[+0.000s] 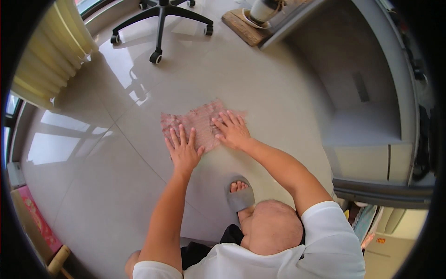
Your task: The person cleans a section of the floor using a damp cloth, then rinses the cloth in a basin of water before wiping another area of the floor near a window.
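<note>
A thin pink cloth (pixel 200 126) with ragged edges and some wrinkles lies spread on the glossy tiled floor (pixel 136 195). Flat on its left part rests my left hand (pixel 184 148), fingers spread and palm down. My right hand (pixel 232 132) presses on the cloth's right part, fingers also apart, with a fold bunched by the fingertips. Neither hand grips the cloth. Just below the right hand, one of my feet in a grey slide sandal (pixel 240 195) stands on the floor, under my bent knee (pixel 277 226).
A black wheeled chair base (pixel 162 14) stands ahead. At upper right, a potted container (pixel 261 12) sits on a wooden slab (pixel 240 26) beside an open grey desk (pixel 369 69). Yellow curtains (pixel 55 55) hang at left. A pink box (pixel 36 218) lies at lower left.
</note>
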### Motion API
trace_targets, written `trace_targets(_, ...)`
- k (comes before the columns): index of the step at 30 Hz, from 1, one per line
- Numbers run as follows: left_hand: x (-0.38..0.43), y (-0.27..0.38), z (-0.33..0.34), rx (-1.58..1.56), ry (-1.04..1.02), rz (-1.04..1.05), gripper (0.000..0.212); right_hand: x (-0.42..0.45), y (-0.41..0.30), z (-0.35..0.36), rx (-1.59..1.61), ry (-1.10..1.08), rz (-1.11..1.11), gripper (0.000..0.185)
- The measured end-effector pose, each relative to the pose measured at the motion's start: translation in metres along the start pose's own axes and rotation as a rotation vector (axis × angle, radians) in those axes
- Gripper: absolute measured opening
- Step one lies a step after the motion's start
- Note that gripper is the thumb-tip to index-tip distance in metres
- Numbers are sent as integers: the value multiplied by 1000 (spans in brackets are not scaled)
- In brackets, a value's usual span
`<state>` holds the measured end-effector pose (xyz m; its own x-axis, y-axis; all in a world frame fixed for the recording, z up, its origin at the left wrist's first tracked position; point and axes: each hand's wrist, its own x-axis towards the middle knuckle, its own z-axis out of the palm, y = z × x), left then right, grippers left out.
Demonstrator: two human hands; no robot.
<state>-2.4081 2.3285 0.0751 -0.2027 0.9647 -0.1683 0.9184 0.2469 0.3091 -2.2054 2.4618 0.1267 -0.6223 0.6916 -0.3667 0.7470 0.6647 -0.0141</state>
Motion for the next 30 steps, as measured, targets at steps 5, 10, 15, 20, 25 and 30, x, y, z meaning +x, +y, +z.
trace_targets(5,12,-3,-13,32,9,84,87,-45,11,-34,-84,172,45,53)
trace_targets(10,13,1,-3,15,-56,48,77,-49,27,-29,194,-95,185,45)
trace_targets(15,29,-7,1,-33,72,156,67,-9,31,23,356,184,50,52)
trace_targets(20,15,-41,16,-18,158,171,65,46,-41,42,132,222,233,68)
trace_targets(25,20,0,37,75,210,-25,69,98,4,39,56,318,-133,76)
trace_targets(30,73,45,36,99,191,-211,74,177,39,22,129,402,-331,69)
